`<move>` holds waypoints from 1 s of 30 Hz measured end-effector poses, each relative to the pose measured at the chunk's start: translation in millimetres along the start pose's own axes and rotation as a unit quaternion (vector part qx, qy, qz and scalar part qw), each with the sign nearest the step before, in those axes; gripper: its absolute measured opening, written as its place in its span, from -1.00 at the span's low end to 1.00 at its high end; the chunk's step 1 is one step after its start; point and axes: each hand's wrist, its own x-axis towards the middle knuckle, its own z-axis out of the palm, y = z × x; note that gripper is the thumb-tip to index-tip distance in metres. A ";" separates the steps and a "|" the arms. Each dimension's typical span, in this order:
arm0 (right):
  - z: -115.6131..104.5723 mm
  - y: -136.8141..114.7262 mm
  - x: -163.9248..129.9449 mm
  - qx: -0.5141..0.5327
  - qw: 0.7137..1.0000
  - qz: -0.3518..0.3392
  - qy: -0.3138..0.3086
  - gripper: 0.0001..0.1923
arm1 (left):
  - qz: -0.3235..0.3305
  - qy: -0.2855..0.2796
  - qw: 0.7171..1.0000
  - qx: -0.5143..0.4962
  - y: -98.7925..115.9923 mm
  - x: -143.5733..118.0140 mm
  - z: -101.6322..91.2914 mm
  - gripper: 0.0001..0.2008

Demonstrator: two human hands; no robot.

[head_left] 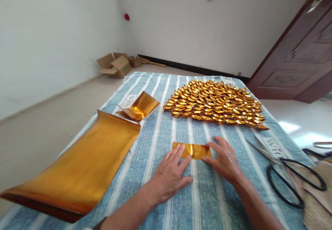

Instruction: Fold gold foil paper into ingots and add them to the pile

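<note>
Two hands flank a folded gold foil strip (192,150) lying flat on the blue striped cloth (160,136), long axis left to right. Left hand (169,174) rests fingers extended on its left end; right hand (224,159) presses flat on its right end; neither grips. Beyond the strip: shiny folded gold ingots (215,102), crinkled. Right of the strip: black-handled scissors (287,173). Left: large glossy foil sheets (80,168).
</note>
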 end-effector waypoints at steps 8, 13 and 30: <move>0.7 5.9 0.7 0.009 1.000 -0.008 -0.009 -0.64 | 0.006 0.000 1.000 0.022 -15.4 -8.9 -15.6 -0.54; 0.7 6.7 0.9 0.006 1.000 -0.018 -0.002 -0.64 | 0.001 0.054 0.997 0.050 -30.0 -22.4 -17.6 -0.61; 1.5 19.0 4.0 0.039 0.999 -0.020 -0.018 -0.61 | -0.079 0.115 0.990 -0.002 -39.8 -29.5 -8.8 -0.70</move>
